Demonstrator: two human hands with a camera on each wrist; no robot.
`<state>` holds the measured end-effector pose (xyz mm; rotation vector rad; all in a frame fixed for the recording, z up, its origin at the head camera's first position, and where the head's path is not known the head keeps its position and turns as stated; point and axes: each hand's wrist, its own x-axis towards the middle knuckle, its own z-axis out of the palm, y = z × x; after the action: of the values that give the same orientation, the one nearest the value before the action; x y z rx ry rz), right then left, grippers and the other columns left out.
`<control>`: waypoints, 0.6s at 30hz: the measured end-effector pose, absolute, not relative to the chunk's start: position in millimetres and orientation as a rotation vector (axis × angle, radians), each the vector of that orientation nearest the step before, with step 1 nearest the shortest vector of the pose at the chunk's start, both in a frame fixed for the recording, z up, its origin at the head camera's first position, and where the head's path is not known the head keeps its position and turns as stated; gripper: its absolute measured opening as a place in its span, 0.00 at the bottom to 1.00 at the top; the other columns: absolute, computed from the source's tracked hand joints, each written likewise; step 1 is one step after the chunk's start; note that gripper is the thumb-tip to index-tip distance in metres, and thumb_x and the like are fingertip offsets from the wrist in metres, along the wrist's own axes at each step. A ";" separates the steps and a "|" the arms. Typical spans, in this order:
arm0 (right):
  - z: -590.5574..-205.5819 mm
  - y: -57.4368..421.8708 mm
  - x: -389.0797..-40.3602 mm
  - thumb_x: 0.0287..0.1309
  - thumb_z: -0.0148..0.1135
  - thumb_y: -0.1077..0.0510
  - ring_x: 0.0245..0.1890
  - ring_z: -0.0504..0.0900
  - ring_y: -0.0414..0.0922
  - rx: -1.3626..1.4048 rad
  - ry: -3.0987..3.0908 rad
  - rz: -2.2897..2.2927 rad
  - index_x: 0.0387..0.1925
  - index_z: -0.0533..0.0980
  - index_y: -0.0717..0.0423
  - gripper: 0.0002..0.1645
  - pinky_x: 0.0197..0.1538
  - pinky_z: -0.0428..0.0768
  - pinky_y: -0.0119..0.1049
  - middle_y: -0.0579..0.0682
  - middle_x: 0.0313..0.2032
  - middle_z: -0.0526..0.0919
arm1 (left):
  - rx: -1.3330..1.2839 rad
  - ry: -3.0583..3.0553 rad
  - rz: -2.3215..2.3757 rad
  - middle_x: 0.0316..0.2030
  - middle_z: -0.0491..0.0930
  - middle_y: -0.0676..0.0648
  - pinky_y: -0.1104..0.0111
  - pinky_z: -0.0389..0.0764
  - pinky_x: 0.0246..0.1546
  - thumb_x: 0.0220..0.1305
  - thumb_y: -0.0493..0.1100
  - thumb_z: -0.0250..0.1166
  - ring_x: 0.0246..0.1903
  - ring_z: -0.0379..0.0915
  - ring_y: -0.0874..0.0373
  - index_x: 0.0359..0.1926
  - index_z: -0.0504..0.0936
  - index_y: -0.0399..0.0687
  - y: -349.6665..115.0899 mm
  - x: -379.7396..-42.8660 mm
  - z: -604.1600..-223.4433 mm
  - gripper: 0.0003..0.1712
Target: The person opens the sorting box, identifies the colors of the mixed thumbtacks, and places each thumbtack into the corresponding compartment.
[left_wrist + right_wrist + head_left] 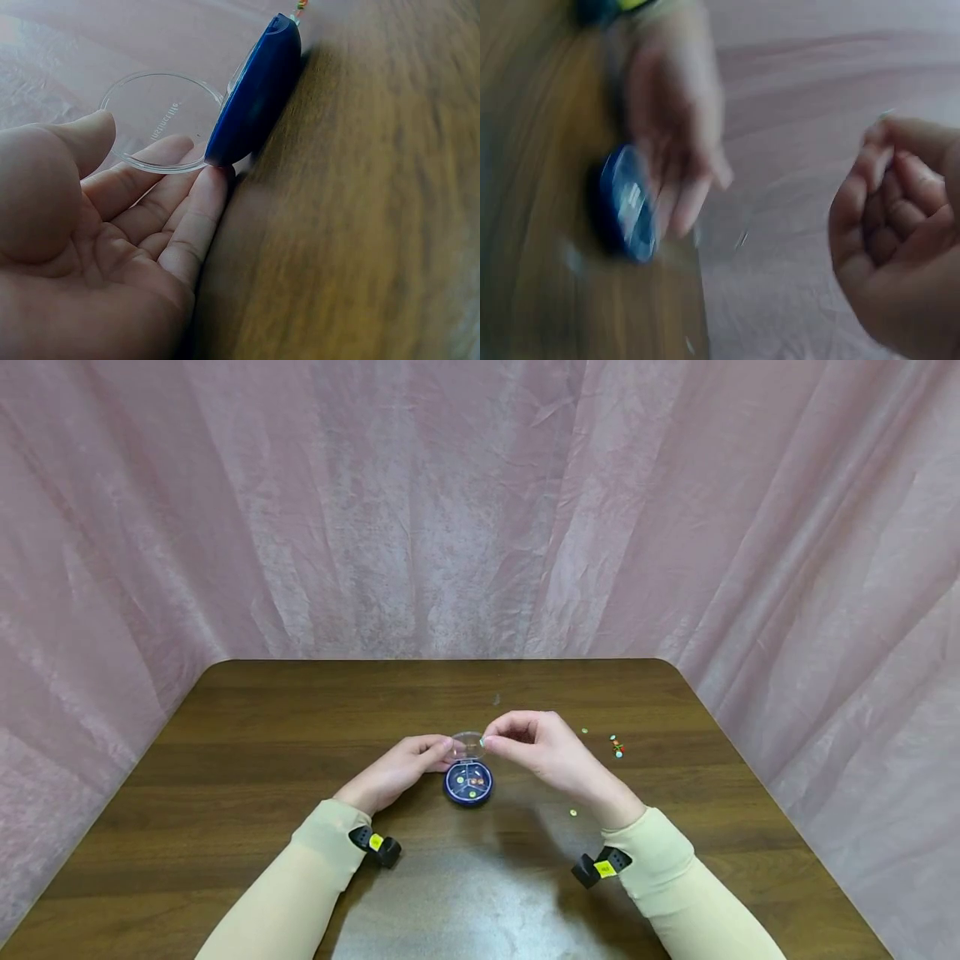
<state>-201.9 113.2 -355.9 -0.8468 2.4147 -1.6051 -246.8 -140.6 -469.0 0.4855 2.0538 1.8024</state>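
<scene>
A round dark blue pill case (468, 783) rests on the wooden table with its clear lid (169, 112) raised. Its divided compartments contain several tiny green and orange pieces. My left hand (408, 766) holds the lid's left side, thumb at the rim and fingers behind and under it, little fingertip at the blue base. Above and right of the case, my right hand (551, 756) pinches a tiny pale piece (886, 115) between thumb and index finger. Its other fingers are curled in toward the palm. The right wrist view is blurred around the case.
Right of my right hand lies a small cluster of coloured pieces (617, 747). One greenish piece (585, 731) sits left of it, and a yellowish piece (573, 812) lies nearer, beside the right wrist. A pink curtain (450, 510) hangs behind the table (300, 710).
</scene>
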 end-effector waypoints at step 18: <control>-407.4 63.5 -221.0 0.58 0.66 0.53 0.26 0.77 0.36 -1.259 3.126 -0.196 0.26 0.84 0.39 0.06 0.27 0.76 0.35 0.34 0.27 0.81 | 0.525 2.028 1.821 0.57 0.79 0.45 0.63 0.73 0.60 0.78 0.54 0.50 0.57 0.76 0.53 0.60 0.80 0.42 -140.8 -248.1 -469.3 0.25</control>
<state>-221.0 63.5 -407.4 -1.2588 3.1258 -0.1959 -248.1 -140.8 -469.3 0.5253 2.0280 1.8211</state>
